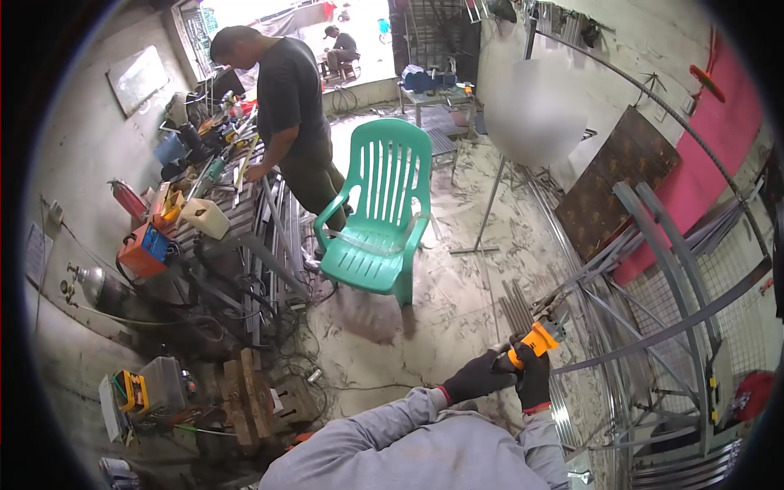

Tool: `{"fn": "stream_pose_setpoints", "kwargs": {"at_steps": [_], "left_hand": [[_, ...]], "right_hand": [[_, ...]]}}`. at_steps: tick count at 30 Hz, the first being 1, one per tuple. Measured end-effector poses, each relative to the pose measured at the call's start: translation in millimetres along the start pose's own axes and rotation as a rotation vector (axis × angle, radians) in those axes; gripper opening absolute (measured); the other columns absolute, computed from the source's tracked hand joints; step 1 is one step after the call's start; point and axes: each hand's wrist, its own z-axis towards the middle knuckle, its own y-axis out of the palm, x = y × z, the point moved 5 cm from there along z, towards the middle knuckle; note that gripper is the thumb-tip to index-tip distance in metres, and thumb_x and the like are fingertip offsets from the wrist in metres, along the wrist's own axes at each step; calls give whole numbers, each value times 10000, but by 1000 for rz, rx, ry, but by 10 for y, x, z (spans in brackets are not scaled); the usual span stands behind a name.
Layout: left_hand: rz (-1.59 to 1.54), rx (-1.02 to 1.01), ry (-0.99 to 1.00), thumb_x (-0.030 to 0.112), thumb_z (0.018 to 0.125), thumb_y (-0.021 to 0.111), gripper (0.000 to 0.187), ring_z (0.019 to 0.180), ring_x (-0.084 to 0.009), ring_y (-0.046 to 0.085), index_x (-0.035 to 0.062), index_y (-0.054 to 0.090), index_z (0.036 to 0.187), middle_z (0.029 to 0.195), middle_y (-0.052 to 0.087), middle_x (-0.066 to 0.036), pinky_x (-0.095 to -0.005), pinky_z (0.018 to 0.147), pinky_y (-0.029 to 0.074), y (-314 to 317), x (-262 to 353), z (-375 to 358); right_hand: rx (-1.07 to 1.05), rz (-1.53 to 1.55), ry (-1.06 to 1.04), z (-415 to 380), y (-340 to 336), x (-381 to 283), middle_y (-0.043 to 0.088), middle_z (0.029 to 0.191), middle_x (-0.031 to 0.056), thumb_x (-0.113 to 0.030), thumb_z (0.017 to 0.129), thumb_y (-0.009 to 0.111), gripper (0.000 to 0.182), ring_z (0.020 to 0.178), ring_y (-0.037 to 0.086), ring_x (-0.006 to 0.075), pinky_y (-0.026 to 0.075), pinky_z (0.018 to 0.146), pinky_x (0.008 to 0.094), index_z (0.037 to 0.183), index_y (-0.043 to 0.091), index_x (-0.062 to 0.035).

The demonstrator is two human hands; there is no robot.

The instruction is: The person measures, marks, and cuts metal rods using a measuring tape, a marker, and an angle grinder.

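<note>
Wkshp flr (457, 302): hands (478, 376) (533, 380) curled rnd pwr-tool (536, 337)

Doorway (282, 15): overexposed by daylight;
Floor (457, 327): softly shadowed beneath chair (367, 263);
Wall (500, 49): partly masked by blur;
Edges: curved, blackened

The person's gloved left hand (478, 378) and right hand (534, 377) hold an orange grinder (535, 343), the left at its rear end, the right around its body. Its head points away, toward thin bars (514, 306) on the floor (457, 286). A green chair (380, 204) stands mid-floor. At the right edge of the bench (237, 242), a co-worker (290, 106) leans over tools. A pale jug (204, 219) sits by the bench's near edge. Near the floor's far edge is a small table (429, 97). Along the right wall, a brown board (616, 184) leans.
</note>
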Motion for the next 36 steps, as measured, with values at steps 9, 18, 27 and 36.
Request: {"fn": "stream_pose_setpoints", "kwargs": {"at_steps": [9, 18, 27, 36], "left_hand": [[-365, -306, -295, 404, 978, 760, 522, 915, -71, 615, 42, 608, 1322, 1101, 655, -23, -266, 777, 525, -138, -392, -105], [55, -559, -178, 159, 845, 894, 726, 1090, -140, 640, -27, 544, 1453, 1239, 707, -74, -331, 947, 556, -69, -505, 100], [223, -1055, -325, 9, 797, 811, 558, 1008, -127, 681, 3, 650, 1331, 1120, 732, -33, -309, 917, 559, 432, -178, 361], [350, -1314, -148, 69, 802, 817, 425, 722, -120, 665, 39, 643, 1188, 917, 700, -43, -299, 648, 553, 2084, -113, 379]], "right_hand": [[-88, -142, -137, -46, 374, -260, 679, 1251, 134, -135, 903, 763, 494, 1167, 700, 257, 554, 1098, 446, 1347, 611, 20], [30, -256, 14, -682, -75, 233, 709, 1174, 68, -75, 845, 860, 696, 1024, 695, 157, 593, 870, 325, 1475, 569, -36], [325, -185, -303, -1435, -289, 213, 738, 1219, 49, -135, 862, 905, 619, 1111, 706, 152, 588, 993, 352, 1414, 640, -41], [789, -52, -565, -2323, -971, -31, 691, 1312, 47, -278, 973, 802, 576, 1182, 652, 131, 527, 1040, 329, 1453, 605, -28]]}}
